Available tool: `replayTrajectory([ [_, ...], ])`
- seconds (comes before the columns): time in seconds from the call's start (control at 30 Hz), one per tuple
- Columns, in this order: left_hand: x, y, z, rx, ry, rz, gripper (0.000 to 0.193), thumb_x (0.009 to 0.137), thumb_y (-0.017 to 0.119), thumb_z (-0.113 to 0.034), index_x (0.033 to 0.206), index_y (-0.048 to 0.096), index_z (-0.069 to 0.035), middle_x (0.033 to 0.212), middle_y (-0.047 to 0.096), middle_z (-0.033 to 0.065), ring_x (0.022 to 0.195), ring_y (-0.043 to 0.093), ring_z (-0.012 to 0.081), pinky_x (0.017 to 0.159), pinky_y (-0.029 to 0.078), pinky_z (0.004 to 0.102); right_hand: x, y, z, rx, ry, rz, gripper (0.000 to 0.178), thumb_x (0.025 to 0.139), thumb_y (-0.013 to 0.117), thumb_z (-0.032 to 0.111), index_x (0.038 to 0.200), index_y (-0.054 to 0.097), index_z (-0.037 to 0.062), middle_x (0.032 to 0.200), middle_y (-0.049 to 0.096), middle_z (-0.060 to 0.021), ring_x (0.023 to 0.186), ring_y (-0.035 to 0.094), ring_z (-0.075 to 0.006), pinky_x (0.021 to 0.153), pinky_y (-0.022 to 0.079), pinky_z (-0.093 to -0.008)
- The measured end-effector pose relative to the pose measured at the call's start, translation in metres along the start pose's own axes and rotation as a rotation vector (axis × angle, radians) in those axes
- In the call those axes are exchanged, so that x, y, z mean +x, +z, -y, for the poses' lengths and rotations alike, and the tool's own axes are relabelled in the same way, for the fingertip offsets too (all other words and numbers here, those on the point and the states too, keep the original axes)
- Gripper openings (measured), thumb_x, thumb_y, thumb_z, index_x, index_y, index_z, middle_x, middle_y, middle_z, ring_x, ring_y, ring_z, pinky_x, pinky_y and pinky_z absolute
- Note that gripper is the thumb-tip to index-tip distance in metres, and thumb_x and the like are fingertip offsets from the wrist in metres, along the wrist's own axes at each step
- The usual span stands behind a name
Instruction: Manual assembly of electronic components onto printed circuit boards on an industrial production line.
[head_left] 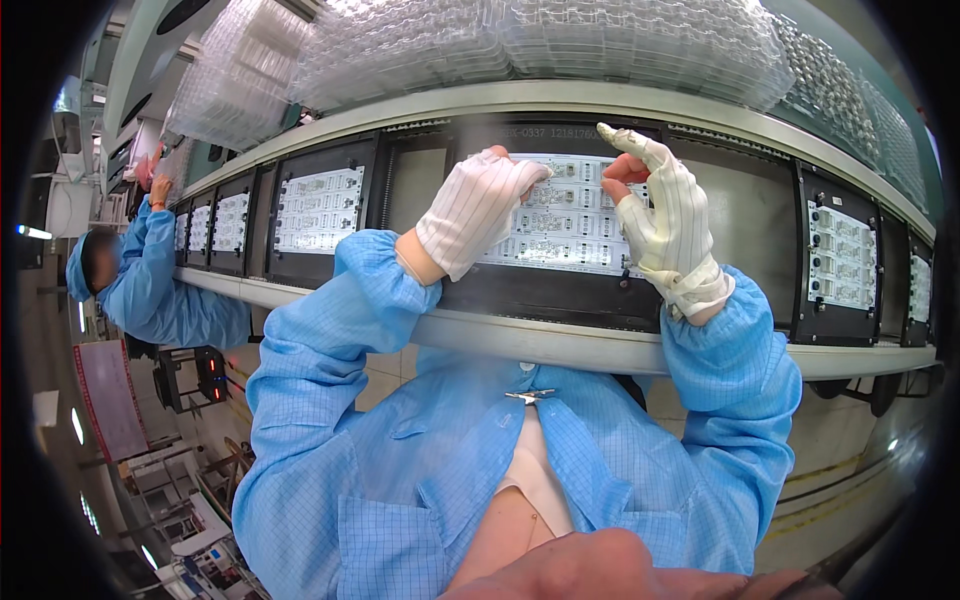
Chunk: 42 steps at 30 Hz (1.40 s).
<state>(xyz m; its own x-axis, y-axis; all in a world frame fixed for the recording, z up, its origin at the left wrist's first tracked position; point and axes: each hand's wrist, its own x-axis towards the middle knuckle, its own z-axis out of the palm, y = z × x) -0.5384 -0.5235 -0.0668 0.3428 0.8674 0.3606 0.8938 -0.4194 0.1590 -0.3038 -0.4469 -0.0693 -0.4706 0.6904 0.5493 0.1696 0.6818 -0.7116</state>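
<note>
A white circuit board panel (565,225) lies in a black carrier on the conveyor in front of me. Above its left part is my left hand (480,210), in a white striped glove with bare fingertips. Its fingers are pressed together, and what they hold, if anything, is hidden. My right hand (665,215), gloved the same way, hovers at the panel's right edge. Its index finger stretches out to the upper left, apart from the thumb; the bare thumb and another bare fingertip are close together. I see nothing between them.
Other carriers with white panels (320,210) (842,257) sit along the conveyor on both sides. Stacked clear plastic trays (540,45) stand behind the far rail (480,97). At the far left, a co-worker in blue (170,290) reaches over the line. The near rail (540,340) runs before my body.
</note>
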Motion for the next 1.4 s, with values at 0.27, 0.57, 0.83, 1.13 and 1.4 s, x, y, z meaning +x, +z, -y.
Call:
replayTrajectory([
  [0.27, -0.004, -0.002, -0.005, 0.102, -0.048, -0.088, 0.017, 0.079, 0.071, -0.010, 0.093, 0.063, -0.010, 0.081, 0.063, 0.0083, 0.081, 0.062, 0.0282, 0.076, 0.051, 0.0390, 0.000, -0.002, 0.006, 0.023, 0.025, 0.013, 0.049, 0.084, 0.071, 0.001, 0.130, 0.063, 0.0115, 0.091, 0.070, -0.0068, 0.085, 0.069, -0.0210, 0.081, 0.055, -0.0360],
  [0.57, 0.001, -0.001, -0.015, 0.278, -0.005, -0.001, 0.013, 0.076, 0.072, -0.017, 0.075, 0.060, -0.010, 0.083, 0.063, 0.0076, 0.081, 0.062, 0.0258, 0.074, 0.049, 0.0404, -0.004, -0.002, -0.001, -0.024, -0.012, 0.047, 0.051, 0.081, 0.072, -0.001, 0.129, 0.064, 0.0131, 0.088, 0.069, -0.0070, 0.082, 0.068, -0.0225, 0.078, 0.056, -0.0364],
  [0.83, -0.003, 0.007, -0.010, 0.177, 0.012, -0.006, 0.007, 0.077, 0.069, -0.014, 0.077, 0.063, -0.009, 0.083, 0.063, 0.0070, 0.085, 0.063, 0.0263, 0.077, 0.049, 0.0401, -0.002, -0.005, -0.004, -0.041, 0.058, 0.060, 0.046, 0.083, 0.071, -0.001, 0.126, 0.066, 0.0120, 0.091, 0.069, -0.0078, 0.082, 0.068, -0.0210, 0.078, 0.055, -0.0350],
  [1.13, 0.006, 0.000, 0.002, -0.249, -0.088, 0.061, 0.019, 0.080, 0.069, -0.006, 0.098, 0.073, -0.009, 0.088, 0.066, 0.0119, 0.082, 0.065, 0.0333, 0.073, 0.052, 0.0412, 0.014, -0.051, -0.026, -0.187, 0.208, 0.004, 0.037, 0.091, 0.069, 0.007, 0.127, 0.066, 0.0120, 0.092, 0.069, -0.0049, 0.083, 0.064, -0.0166, 0.076, 0.052, -0.0320],
  [1.4, 0.009, 0.007, 0.011, -0.372, -0.131, -0.098, 0.031, 0.083, 0.067, -0.004, 0.113, 0.069, -0.008, 0.086, 0.067, 0.0134, 0.076, 0.066, 0.0308, 0.071, 0.054, 0.0394, 0.124, -0.067, -0.074, -0.320, -0.008, -0.077, 0.042, 0.088, 0.063, 0.006, 0.129, 0.065, 0.0137, 0.087, 0.069, -0.0073, 0.078, 0.065, -0.0214, 0.077, 0.053, -0.0350],
])
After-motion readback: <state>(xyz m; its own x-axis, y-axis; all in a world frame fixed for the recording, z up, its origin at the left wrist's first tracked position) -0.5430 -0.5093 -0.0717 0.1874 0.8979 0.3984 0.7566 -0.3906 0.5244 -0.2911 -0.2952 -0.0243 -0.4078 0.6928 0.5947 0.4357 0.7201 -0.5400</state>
